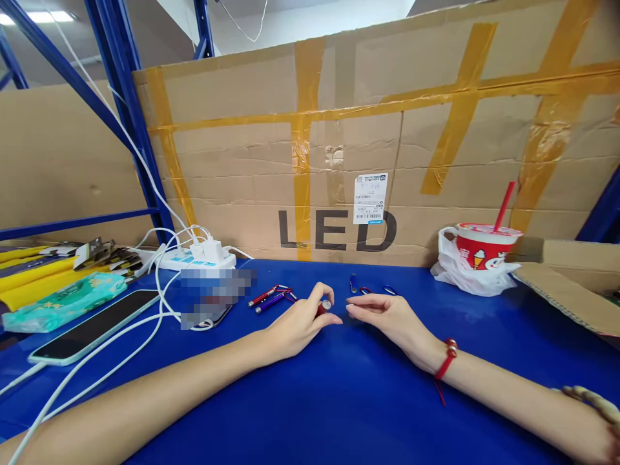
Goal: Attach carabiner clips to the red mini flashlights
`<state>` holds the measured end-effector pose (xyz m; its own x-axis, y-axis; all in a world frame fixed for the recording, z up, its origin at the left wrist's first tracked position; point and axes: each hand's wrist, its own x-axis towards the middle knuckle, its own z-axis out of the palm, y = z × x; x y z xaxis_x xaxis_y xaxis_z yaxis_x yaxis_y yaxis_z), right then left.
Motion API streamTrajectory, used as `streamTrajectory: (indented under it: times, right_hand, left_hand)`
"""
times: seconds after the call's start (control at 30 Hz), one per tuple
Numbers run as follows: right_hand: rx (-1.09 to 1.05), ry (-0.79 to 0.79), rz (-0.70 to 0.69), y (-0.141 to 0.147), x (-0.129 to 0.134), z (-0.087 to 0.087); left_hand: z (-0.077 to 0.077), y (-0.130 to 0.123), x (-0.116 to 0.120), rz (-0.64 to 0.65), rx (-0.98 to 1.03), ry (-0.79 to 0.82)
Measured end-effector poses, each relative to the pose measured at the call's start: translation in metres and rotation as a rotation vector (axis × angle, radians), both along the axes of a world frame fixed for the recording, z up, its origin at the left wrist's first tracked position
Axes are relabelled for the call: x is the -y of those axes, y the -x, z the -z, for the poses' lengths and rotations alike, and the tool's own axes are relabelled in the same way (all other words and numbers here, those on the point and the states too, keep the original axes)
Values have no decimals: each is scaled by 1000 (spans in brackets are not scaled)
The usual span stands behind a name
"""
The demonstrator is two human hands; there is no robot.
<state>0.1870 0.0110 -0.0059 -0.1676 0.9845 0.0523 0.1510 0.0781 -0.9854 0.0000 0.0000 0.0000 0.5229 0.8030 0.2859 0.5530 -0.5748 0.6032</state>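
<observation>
My left hand point(301, 320) rests on the blue table point(339, 400) with its fingers closed around a small red keychain flashlight point(323, 306), whose silver end shows at the fingertips. My right hand point(385, 314) lies just to the right, fingers together and pointing at the left hand, holding nothing; a red cord bracelet sits on its wrist. To the left of my left hand lie two more small flashlights point(269, 298), one red and one purple. Blue carabiner clips point(369, 289) lie behind my right hand.
A large cardboard box marked LED point(339, 161) walls off the back. A white power strip point(196, 258) with cables sits at back left, a phone point(92, 326) and tissue pack point(62, 300) at left. A red drink cup point(484, 248) in a bag stands at right.
</observation>
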Motion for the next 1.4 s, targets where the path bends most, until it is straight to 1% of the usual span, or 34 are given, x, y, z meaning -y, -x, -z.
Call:
streamTrajectory:
  times: [0.1,0.23,0.3,0.4,0.47,0.53,0.6,0.7,0.77,0.87,0.97,1.07,1.27,1.33,1.4]
  right_hand:
    - [-58,37,35,-2,0,-1]
    - [-90,16,40,-5,-1,-1]
    - [-102,-36,31,-6,-3,0]
    - [-91,-170,17,-7,-3,0]
    - [-67,-268,-10,-7,-2,-1]
    - [-38,-339,-57,-7,1,-2]
    - [0,-383,-90,-7,4,-3]
    - [63,-422,-110,-7,6,-3]
    - [78,-404,-147,-7,4,-1]
    - [74,-321,-226,-9,-1,3]
    - [94,-262,-260,-10,-5,6]
    - [112,-248,-277,-11,-6,7]
    - [104,-241,-338,-12,0,4]
    - [132,-241,-333,-12,1,3]
    - [179,-245,-320,-12,2,3]
  left_hand:
    - [2,1,0,13,9,-3]
    - [2,1,1,-10,-26,-86]
    - [0,0,0,12,-43,-114]
    - [-1,0,-1,56,-44,-156]
    - [-1,0,-2,40,-40,-165]
    - [-1,0,-2,8,-52,-135]
    - [-1,-1,-1,4,-69,-108]
    - [-1,-1,-1,51,-61,-123]
    - [-2,0,-2,78,-44,-139]
    - [-1,1,-3,103,-26,-149]
    - [1,2,-3,135,-20,-173]
    - [3,3,-2,168,-37,-227]
    - [5,3,-2,246,-164,-445]
    - [5,3,-2,241,-156,-472]
    - [4,2,-1,225,-125,-457]
